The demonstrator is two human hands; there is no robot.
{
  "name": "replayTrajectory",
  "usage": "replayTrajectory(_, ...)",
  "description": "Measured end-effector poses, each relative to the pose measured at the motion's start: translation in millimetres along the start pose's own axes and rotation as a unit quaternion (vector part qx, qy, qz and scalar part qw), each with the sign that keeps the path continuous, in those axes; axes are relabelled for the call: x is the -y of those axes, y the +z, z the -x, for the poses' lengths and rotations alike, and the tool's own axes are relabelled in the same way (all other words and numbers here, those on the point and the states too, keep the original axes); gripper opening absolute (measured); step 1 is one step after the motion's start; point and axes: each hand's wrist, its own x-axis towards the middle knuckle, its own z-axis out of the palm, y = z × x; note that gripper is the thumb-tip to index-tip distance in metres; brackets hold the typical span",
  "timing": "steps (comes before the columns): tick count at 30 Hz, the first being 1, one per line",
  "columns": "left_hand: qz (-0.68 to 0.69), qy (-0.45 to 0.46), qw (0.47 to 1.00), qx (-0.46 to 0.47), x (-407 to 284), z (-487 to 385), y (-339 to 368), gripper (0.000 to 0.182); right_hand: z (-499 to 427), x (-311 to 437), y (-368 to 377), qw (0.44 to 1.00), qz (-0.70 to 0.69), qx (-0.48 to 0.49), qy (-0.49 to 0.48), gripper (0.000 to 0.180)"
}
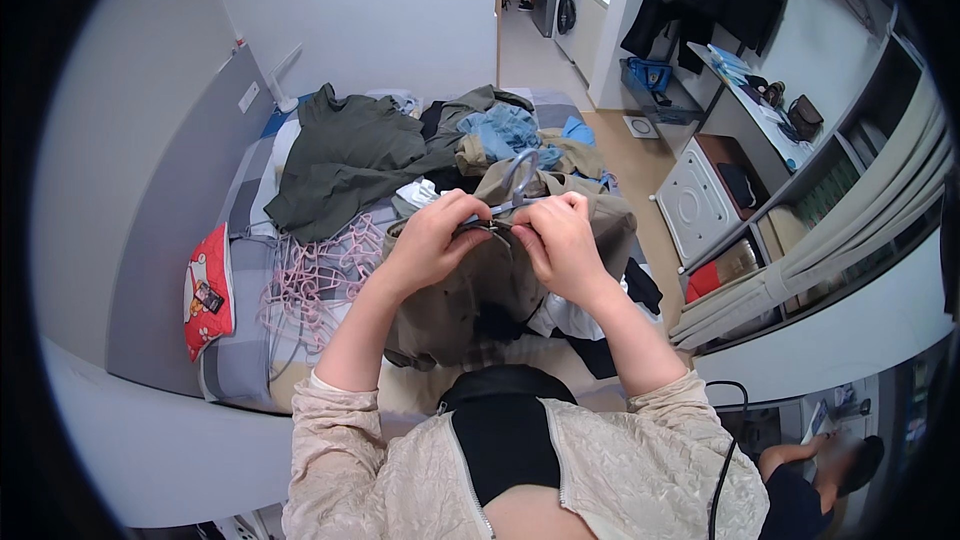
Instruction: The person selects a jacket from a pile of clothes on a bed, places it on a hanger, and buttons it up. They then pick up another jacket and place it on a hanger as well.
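Observation:
A brown-olive jacket [442, 307] hangs in front of me on a light blue-grey plastic hanger [523, 165], its hook pointing away from me. My left hand [442, 240] pinches one side of the jacket's collar opening, just below the hanger. Opposite it, my right hand [559, 244] pinches the other side, and the two sets of fingertips are close together. A small fastening, seemingly a zip or snap, shows between them. The lower part of the jacket rests over the bed, near white and black clothes.
Pink hangers [322, 277] lie tangled on the bed at left, beside a red cushion [210, 292] bearing a phone. A dark green garment [352, 157] and blue denim [502, 127] are heaped behind. Shelves with a curtain [817, 262] stand right. Another person [802, 487] is at lower right.

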Motion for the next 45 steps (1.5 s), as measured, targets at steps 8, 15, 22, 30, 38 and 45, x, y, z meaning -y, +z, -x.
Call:
replayTrajectory(8, 0.007, -0.03, 0.998, 0.061, -6.9, 22.1, -21.8, 0.03, -1.0, 10.6, 19.1, 0.992, -0.116, -0.041, 0.026, 0.016)
replayTrajectory(15, -0.036, -0.019, 0.997, 0.065, -22.9, 45.9, -28.1, 0.024, 10.2, 33.0, 11.7, 0.986, -0.165, -0.004, 0.037, 0.016)
replayTrajectory(22, -0.064, -0.037, 0.997, -0.004, -32.3, 58.8, -13.2, 0.022, 20.8, 47.4, 8.9, 0.983, -0.173, 0.006, 0.065, 0.008)
replayTrajectory(30, -0.163, 0.091, 0.975, -0.121, -26.9, 75.9, 3.8, 0.025, 34.8, 59.3, 4.6, 0.986, -0.156, 0.028, 0.048, 0.025)
replayTrajectory(38, -0.181, 0.116, 0.969, -0.12, -24.9, 91.4, 3.4, 0.025, 40.0, 67.1, 5.8, 0.983, -0.178, 0.042, 0.028, 0.03)
replayTrajectory(45, -0.14, 0.058, 0.983, -0.106, -18.5, 102.3, 11.5, 0.028, 50.6, 57.1, 17.1, 0.981, -0.182, 0.062, -0.01, 0.027)
